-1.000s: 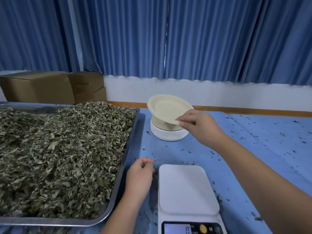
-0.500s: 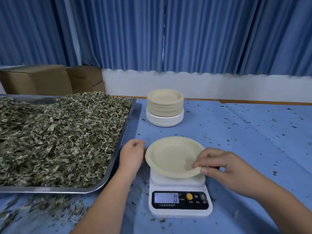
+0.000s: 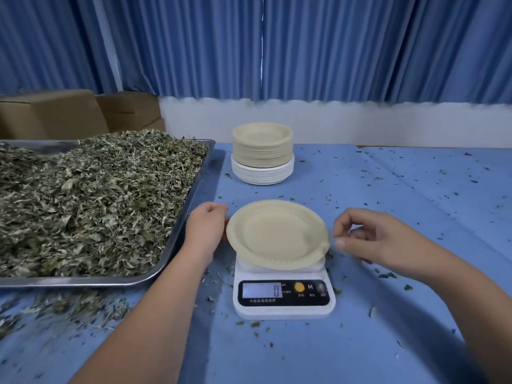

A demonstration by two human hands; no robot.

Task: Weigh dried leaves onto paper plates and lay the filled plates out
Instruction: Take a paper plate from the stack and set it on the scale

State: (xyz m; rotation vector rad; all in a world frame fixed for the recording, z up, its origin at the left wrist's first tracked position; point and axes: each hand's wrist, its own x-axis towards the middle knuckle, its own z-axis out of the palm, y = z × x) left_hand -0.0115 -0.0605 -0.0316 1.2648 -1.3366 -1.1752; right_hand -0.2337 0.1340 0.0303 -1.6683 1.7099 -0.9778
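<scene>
1. The paper plate (image 3: 277, 234) is sitting flat on the scale (image 3: 284, 297), and its rim is overhanging the weighing pad on every side. The display is showing zero.
2. The left hand (image 3: 206, 225) is resting just left of the scale with its fingers loosely curled and gripping nothing. Its fingertips are turned away from the camera, so I cannot tell whether they are touching the plate rim.
3. The right hand (image 3: 371, 239) is hovering just right of the scale. Its fingers (image 3: 346, 220) are half curled with the thumb parted from them, and it is holding nothing.
4. The dried leaves (image 3: 97, 200) are lying heaped in a metal tray (image 3: 205, 173) left of the scale. The spare plates (image 3: 262, 153) are standing in a stack behind the scale.
5. Loose crumbs are lying scattered over the counter (image 3: 415, 189) all around the scale.
6. The leaves are probably very light, brittle and loose, so a cupped handful is likely carrying better than a pinch. Some will likely be dropping on the way over.
7. The plate is looking thin and bendy and is likely sagging once loaded. It is best taken at opposite sides of the rim, or with fingers going underneath, and kept level.
</scene>
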